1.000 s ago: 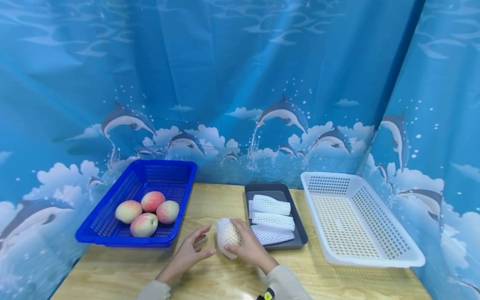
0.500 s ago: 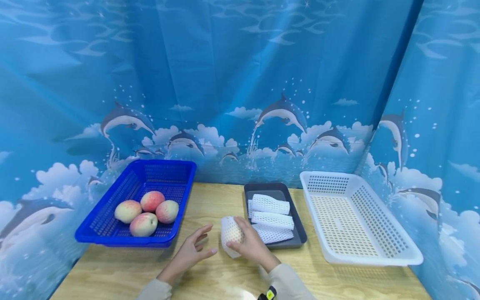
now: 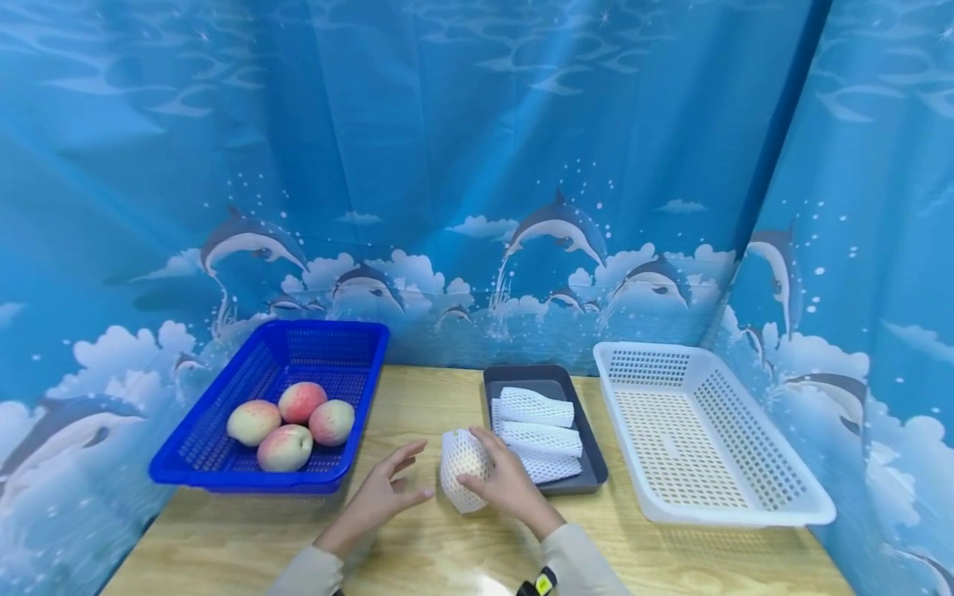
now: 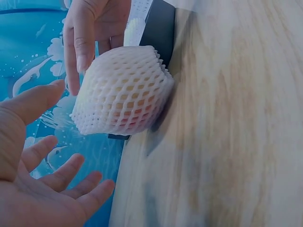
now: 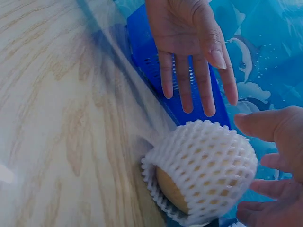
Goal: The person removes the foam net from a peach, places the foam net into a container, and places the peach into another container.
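A peach in a white foam net sleeve (image 3: 464, 470) rests on the table between my hands. In the right wrist view, the peach's bare skin (image 5: 171, 189) shows through the sleeve's open end. My right hand (image 3: 507, 480) is at its right side, thumb and fingers spread loosely. The right wrist view shows that thumb apart from the net, with fingertips (image 5: 258, 185) close to or touching it. My left hand (image 3: 382, 498) hovers to the left of the peach, fingers extended and holding nothing. Several folded foam net sleeves (image 3: 538, 439) lie in a dark grey tray (image 3: 596, 468) behind my right hand.
At the left, a blue basket (image 3: 175, 463) holds several peaches (image 3: 286, 448). A white basket (image 3: 745, 430) stands at the right of the wooden table (image 3: 417, 563). Behind the table hangs a blue dolphin-print curtain (image 3: 447, 165).
The netted peach has shifted slightly to the right along with my right hand, whose grip has loosened a little. My left hand has stayed almost where it was.
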A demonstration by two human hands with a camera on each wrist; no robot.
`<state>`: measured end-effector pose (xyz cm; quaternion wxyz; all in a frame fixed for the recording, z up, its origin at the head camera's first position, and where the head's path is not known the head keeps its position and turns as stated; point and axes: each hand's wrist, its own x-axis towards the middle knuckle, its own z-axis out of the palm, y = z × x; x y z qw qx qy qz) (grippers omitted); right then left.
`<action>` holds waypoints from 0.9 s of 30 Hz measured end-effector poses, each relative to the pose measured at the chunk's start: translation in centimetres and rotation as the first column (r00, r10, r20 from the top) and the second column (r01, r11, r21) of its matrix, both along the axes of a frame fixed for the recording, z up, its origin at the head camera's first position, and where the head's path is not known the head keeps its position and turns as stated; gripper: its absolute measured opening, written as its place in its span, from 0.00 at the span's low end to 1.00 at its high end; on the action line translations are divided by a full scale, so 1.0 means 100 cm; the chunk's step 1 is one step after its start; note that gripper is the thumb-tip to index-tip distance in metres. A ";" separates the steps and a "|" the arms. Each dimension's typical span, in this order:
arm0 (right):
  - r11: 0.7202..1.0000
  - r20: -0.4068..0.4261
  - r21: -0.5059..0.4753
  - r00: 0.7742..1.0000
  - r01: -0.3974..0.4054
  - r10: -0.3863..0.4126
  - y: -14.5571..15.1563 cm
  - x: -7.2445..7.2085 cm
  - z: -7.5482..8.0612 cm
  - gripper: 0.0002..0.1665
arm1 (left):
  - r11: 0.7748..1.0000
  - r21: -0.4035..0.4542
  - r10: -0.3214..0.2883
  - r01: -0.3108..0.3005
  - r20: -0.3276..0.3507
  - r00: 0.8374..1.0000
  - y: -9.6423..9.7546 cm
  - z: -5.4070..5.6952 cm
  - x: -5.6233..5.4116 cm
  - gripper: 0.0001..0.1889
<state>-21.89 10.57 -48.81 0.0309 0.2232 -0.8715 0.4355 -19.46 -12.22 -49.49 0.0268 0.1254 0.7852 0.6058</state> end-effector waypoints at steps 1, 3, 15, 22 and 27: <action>1.000 -0.005 -0.007 1.000 0.002 -0.002 0.002 0.000 0.001 0.43 | 1.000 -0.001 -0.001 0.001 -0.004 1.000 0.000 0.001 0.000 0.38; 1.000 -0.015 -0.021 1.000 0.007 -0.008 0.006 0.001 0.003 0.42 | 1.000 0.002 0.002 -0.002 -0.005 1.000 0.000 0.003 -0.001 0.37; 0.989 -0.039 -0.104 0.993 0.108 -0.113 0.041 0.011 0.017 0.39 | 0.997 0.024 0.077 -0.076 -0.020 0.997 -0.011 0.009 -0.003 0.37; 0.981 -0.063 -0.127 0.985 0.149 -0.158 0.066 0.019 0.025 0.39 | 0.996 -0.024 0.086 -0.087 -0.031 0.996 -0.021 0.010 -0.003 0.39; 0.981 -0.110 -0.108 0.979 0.159 -0.171 0.083 0.021 0.025 0.41 | 0.996 -0.057 0.064 -0.066 -0.043 0.997 -0.026 0.011 0.000 0.41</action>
